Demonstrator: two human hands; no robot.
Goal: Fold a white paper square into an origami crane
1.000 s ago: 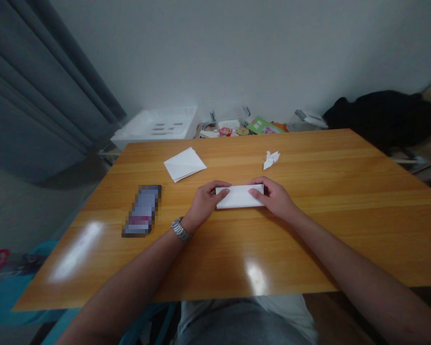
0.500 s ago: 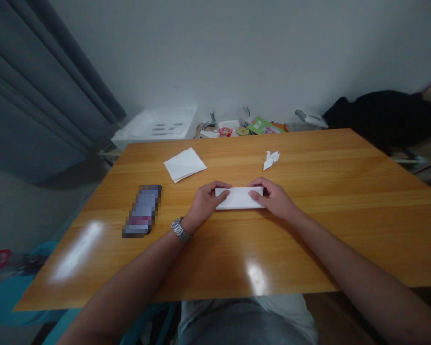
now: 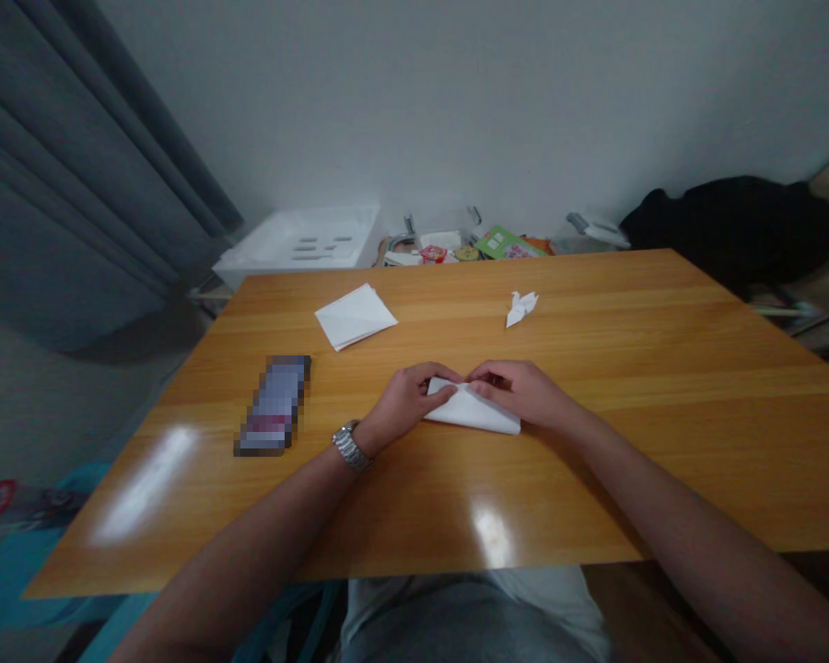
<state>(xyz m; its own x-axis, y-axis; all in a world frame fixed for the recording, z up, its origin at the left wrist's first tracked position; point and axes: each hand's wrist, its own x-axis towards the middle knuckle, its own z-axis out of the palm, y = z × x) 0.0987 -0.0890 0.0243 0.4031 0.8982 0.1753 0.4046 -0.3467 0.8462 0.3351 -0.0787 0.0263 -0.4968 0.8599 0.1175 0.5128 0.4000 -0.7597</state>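
A folded sheet of white paper (image 3: 473,412) lies tilted on the wooden table (image 3: 428,516), its right end lower than its left. My left hand (image 3: 407,403) pinches its upper left part, thumb on top and fingers along the far edge. On that same far edge, my right hand (image 3: 521,391) grips the paper near the middle with thumb and fingertips. The two hands' fingertips nearly meet. Part of the paper is hidden under the fingers. Beyond my right hand stands a small white paper crane (image 3: 521,308).
Several loose white sheets (image 3: 356,316) lie at the back left. A phone (image 3: 276,405), blurred out, rests left of my left hand. Behind the table are a white plastic tray (image 3: 304,241), a green booklet (image 3: 507,242) and a black cloth heap (image 3: 732,226).
The folded paper has turned, its right end swinging toward me. Both hands have come closer together along its far edge and slightly nearer to me. The crane, sheets and phone stay put.
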